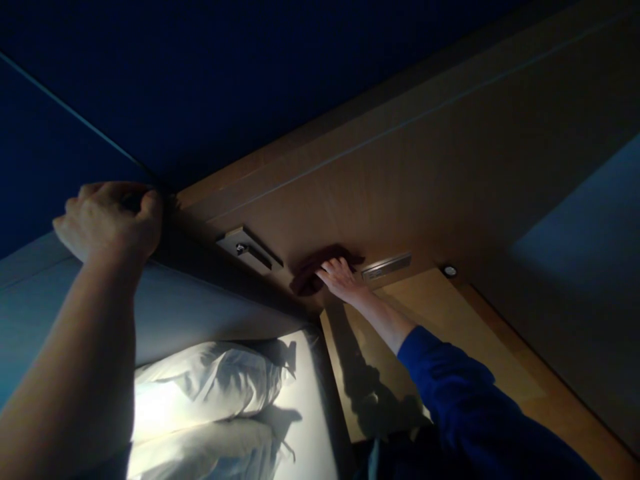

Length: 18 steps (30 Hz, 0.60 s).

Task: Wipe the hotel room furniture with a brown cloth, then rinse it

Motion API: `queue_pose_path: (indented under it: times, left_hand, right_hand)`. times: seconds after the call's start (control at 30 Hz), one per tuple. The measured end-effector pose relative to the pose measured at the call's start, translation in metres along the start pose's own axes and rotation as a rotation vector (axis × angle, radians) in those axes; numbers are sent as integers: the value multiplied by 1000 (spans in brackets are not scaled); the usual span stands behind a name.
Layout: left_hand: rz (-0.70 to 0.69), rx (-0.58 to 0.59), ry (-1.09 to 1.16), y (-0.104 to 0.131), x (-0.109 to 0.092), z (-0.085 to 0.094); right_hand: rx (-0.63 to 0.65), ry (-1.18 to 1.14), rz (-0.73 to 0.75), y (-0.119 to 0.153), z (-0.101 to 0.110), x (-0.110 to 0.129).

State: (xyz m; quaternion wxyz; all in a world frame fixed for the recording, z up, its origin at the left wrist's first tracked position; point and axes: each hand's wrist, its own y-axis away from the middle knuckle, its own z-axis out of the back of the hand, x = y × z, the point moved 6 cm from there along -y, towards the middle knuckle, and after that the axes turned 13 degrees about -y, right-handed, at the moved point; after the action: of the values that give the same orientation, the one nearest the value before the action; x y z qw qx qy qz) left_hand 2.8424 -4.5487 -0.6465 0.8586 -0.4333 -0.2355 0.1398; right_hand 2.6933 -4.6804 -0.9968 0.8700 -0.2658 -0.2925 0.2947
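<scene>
My right hand (341,279) presses a dark red cloth (311,275) against the wood panel (360,193), fingers bent over it. The cloth lies between a wall-mounted fixture (250,250) on a square plate and a flat metal socket strip (387,267). On the left, my left hand (113,213) is curled over the upper edge of the padded headboard (200,310), next to the panel. Its fingertips are partly hidden, and a dark gap shows between thumb and fingers.
White pillows (215,380) lie on the bed (305,387) below the headboard. A light wood bedside top (450,333) sits under my right arm, with shadows across it. A small round fitting (450,271) is near its back corner. Dark blue wall (225,80) rises above the panel.
</scene>
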Motion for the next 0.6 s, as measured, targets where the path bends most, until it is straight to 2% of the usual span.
queue_pose_path:
  times: [0.1, 0.17, 0.23, 0.3, 0.4, 0.47, 0.5, 0.6]
  left_hand:
    - [1, 8, 11, 0, 1, -1]
    - [15, 2, 20, 1, 2, -1]
    - [22, -6, 24, 1, 1, 0]
    - [35, 0, 11, 1, -1, -1]
    - [82, -25, -35, -1, -1, -1]
    - [109, -59, -44, -2, -1, -1]
    - [116, -75, -38, -3, -1, -1]
    - [129, -82, -3, -4, 1, -1]
  right_hand:
    - [133, -22, -108, 37, -45, -35]
    - [142, -24, -171, 55, -57, -48]
    - [115, -23, -206, 61, -55, -50]
    - [78, -26, -210, 54, -42, -43]
    - [-59, -21, -107, 35, -16, -28]
    - [-133, -5, -20, 30, -8, -21]
    - [-128, 5, 2, 31, -10, -21]
    - [5, 22, -15, 45, -28, -29]
